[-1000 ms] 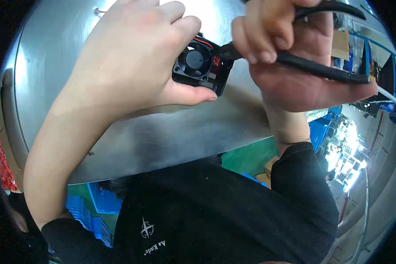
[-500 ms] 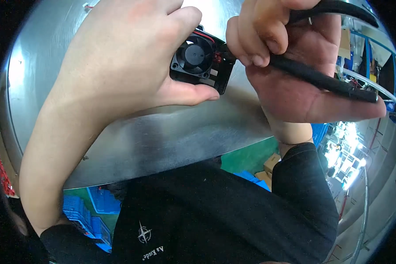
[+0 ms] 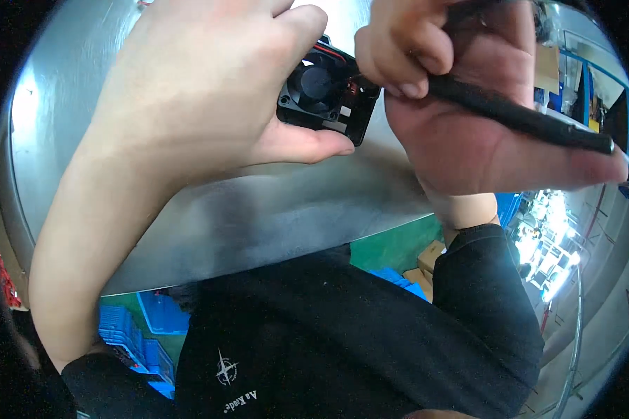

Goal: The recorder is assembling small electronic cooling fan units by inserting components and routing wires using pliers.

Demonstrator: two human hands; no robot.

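Observation:
A small black cooling fan sits in an open black plastic housing, with red and black wires along its upper edge. My left hand is closed round the left side of this housing, the thumb along its near edge. In my right hand is a tool with two black handles, plier-like in shape. Its fingers wrap the tool just right of the housing, and they hide its working end. Whether that end touches the wires cannot be made out.
Beneath my hands is a shiny metal tabletop with a curved-looking near edge. Blue plastic bins and cardboard boxes stand on the green floor below. Shelving rises at the far right.
The housing has shifted slightly right with my left hand. The tool's handles have swung a little, the lower one's end moving right, and the right hand has tilted with them.

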